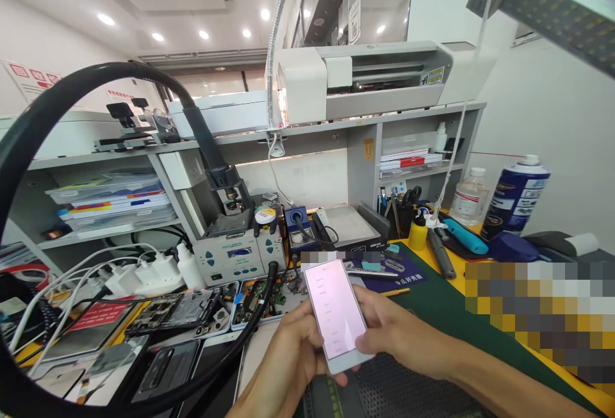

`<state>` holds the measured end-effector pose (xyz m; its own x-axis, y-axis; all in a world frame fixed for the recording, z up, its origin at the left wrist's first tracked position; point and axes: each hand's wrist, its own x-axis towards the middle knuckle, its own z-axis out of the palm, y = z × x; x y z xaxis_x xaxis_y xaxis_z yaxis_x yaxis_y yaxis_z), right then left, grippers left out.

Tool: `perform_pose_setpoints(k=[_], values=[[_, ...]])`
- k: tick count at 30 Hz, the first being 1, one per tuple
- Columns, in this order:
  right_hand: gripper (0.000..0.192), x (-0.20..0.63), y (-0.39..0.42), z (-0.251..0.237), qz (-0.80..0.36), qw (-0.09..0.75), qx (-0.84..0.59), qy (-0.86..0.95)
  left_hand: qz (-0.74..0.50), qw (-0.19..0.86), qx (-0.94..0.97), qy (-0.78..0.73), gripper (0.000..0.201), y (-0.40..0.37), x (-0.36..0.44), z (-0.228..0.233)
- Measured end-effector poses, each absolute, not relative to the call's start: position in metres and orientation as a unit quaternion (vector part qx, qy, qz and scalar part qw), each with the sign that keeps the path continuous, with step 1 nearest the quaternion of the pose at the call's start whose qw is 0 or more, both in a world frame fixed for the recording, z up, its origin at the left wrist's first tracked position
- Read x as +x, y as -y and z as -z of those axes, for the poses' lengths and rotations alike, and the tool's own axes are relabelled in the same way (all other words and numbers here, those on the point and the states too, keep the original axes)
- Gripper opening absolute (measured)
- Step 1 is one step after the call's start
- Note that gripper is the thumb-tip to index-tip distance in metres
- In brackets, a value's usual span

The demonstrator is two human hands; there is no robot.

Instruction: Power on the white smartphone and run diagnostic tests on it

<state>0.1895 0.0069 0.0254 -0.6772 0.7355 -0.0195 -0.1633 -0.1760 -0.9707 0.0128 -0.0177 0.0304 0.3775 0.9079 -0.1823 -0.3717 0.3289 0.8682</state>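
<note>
A white smartphone (pixel 335 312) with a lit pale-pink screen is held upright over the bench, low in the middle of the view. My left hand (pixel 283 360) grips its left edge from below. My right hand (pixel 398 335) holds its right edge, thumb resting on the lower part of the screen. Under the hands lies a dark green mat (pixel 432 315) and a black mesh pad (pixel 398 395).
A soldering station (pixel 235 255) with a black hose (pixel 72 85) stands behind left. Opened phones and parts (pixel 177 315) lie at the left, beside white chargers (pixel 144 274). A blue spray can (pixel 514 197), bottles and tools sit at the right. Shelves run along the back.
</note>
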Motion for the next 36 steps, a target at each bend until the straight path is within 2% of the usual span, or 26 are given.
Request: perform_pose_setpoints(k=[4, 16, 26, 32, 36], values=[[0.061, 0.1894, -0.0072, -0.0247, -0.719, 0.313, -0.266, 0.561, -0.431, 0.735, 0.386, -0.353, 0.055, 0.0187, 0.0132, -0.0303], [0.067, 0.1886, -0.0064, -0.0289, -0.73, 0.309, -0.273, 0.545, -0.427, 0.735, 0.386, -0.359, 0.057, 0.0175, 0.013, -0.0304], [0.062, 0.1901, -0.0069, -0.0262, -0.721, 0.319, -0.279, 0.549, -0.426, 0.737, 0.378, -0.364, 0.059, 0.0179, 0.0136, -0.0297], [0.077, 0.188, -0.0061, -0.0278, -0.739, 0.303, -0.208, 0.565, -0.426, 0.739, 0.379, -0.359, 0.052, 0.0182, 0.012, -0.0293], [0.076, 0.1882, -0.0062, -0.0258, -0.727, 0.303, -0.185, 0.587, -0.424, 0.738, 0.381, -0.361, 0.048, 0.019, 0.0116, -0.0293]])
